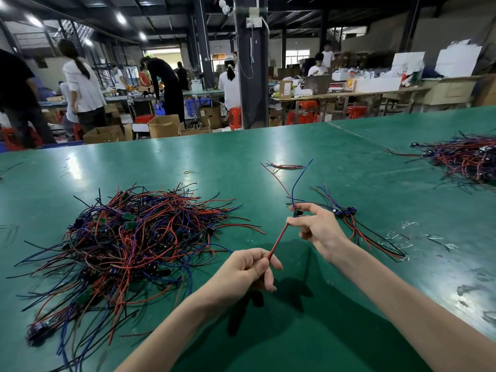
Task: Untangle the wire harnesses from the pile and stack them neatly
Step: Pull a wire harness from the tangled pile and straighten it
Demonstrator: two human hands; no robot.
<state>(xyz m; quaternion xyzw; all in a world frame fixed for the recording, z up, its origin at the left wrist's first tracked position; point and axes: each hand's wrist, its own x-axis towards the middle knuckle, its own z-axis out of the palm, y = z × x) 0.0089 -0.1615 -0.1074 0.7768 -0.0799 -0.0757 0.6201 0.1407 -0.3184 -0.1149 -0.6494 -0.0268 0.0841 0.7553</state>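
Now holding one wire harness (279, 241) clear of the surface (188, 157), drawn straight between both hands. Gripping the red-and-black tail in the curled fingers of the left hand (249, 267), nearer the front edge. Pinching the small black connector end between thumb and forefinger of the right hand (316, 226), remaining fingers loosely bent, with thin blue and red leads rising beyond. Running along its length from near-left to far-right, crosswise to the neat stack (349, 221), which lies just behind and right of the right hand with tails trailing toward the right front. Nearer to that stack by the right hand; probably calls for a short carry rightward and a turn to lay it parallel. Touching nothing of the tangled pile (128, 237), well apart toward the left edge. Also passing over another heap (467, 159) by the far right edge.
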